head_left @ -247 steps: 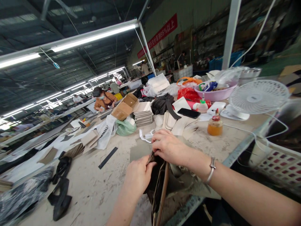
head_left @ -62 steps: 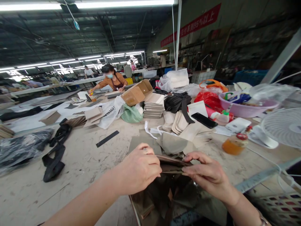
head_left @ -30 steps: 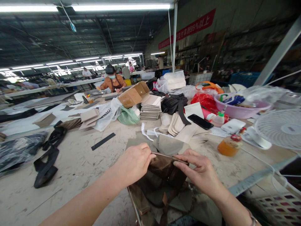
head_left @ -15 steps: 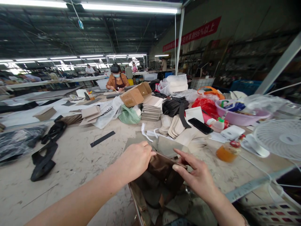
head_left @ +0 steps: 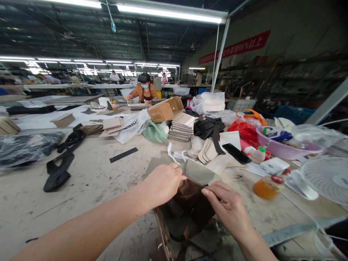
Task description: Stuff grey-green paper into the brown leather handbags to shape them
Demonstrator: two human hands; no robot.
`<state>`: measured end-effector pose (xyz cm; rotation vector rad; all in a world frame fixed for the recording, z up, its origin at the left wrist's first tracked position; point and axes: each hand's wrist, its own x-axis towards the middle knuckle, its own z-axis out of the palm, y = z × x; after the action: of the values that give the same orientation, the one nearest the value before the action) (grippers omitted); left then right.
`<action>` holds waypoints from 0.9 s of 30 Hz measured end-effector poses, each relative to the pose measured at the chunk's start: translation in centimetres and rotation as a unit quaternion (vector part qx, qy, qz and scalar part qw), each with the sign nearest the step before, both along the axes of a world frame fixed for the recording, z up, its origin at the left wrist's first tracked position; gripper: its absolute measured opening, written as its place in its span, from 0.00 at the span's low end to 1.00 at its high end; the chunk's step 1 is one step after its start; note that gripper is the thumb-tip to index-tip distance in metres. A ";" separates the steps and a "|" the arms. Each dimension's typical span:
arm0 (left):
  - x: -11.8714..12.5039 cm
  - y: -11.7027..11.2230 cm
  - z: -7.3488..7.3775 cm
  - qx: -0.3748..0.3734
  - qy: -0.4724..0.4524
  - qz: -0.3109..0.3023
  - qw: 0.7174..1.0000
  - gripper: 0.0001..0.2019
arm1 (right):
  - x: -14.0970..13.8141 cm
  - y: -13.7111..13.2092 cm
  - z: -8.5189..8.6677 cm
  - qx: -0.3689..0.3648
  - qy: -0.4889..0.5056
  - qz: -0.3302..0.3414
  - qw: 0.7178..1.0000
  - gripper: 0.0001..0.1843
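My left hand is closed, pinching the upper edge of a dark brown bag whose shiny inside faces me. Farther right along the same edge, my right hand grips it between thumb and fingers. The bag hangs open below my hands, with folded brown material and a metal-looking part along its left side. Much of its lower part is in shadow. Just beyond the edge lies a flat grey-green panel.
White cords, stacked beige pieces and a black phone lie beyond my hands. To the right are a jar of orange liquid and a white fan. A black strip lies left. A co-worker sits across the table.
My right hand's fingers, spread before, have closed onto the bag's edge. The left hand keeps its pinch. The view has turned slightly left, so the table's things appear farther right.
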<state>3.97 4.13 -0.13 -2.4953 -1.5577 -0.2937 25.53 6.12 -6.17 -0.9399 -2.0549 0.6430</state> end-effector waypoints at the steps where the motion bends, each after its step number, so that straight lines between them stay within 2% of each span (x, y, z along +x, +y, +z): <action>1: 0.0 0.0 -0.1 0.002 -0.002 0.000 1.000 0.15 | 0.1 0.0 0.0 -0.007 -0.012 0.006 1.000 0.15; 3: -0.2 0.0 -0.3 0.008 -0.008 -0.002 1.000 0.15 | 0.3 0.1 0.2 -0.023 -0.046 0.017 0.999 0.13; 6: -0.4 0.0 -0.6 0.010 -0.014 -0.013 1.000 0.15 | -0.1 0.4 0.8 -0.018 -0.102 -0.001 0.995 0.25; 7: -0.5 0.1 -0.7 0.009 -0.014 -0.018 1.000 0.15 | -0.5 0.5 1.1 -0.011 -0.114 -0.012 0.993 0.25; 10: -0.5 0.1 -0.9 0.006 -0.014 -0.024 1.000 0.16 | -1.6 0.9 1.7 0.011 -0.137 -0.027 0.990 0.12; 11: -0.5 0.1 -1.0 0.005 -0.015 -0.023 1.000 0.16 | -1.9 0.9 1.8 0.022 -0.145 -0.030 0.989 0.11; 14: -0.5 0.3 -0.9 0.001 -0.028 -0.019 0.999 0.16 | -2.3 1.1 1.8 0.064 -0.175 -0.038 0.982 0.18; 17: -1.1 0.6 -0.5 -0.031 -0.088 -0.031 0.995 0.16 | -2.2 1.2 1.4 0.097 -0.180 -0.043 0.978 0.22; 21: -2.2 1.0 -0.1 -0.089 -0.229 -0.056 0.968 0.13 | -1.8 1.3 1.1 0.108 -0.173 -0.033 0.978 0.22; 24: -2.6 1.0 0.1 -0.097 -0.243 -0.081 0.962 0.12 | -1.7 1.2 1.1 0.106 -0.170 -0.025 0.979 0.22; 27: -2.8 1.1 0.0 -0.098 -0.232 -0.092 0.963 0.05 | -1.5 1.1 1.1 0.104 -0.161 -0.022 0.981 0.22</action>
<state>1.21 5.20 -0.11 -2.8842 -1.5689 -0.8442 24.03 7.21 -5.09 -1.0142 -2.3238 0.2547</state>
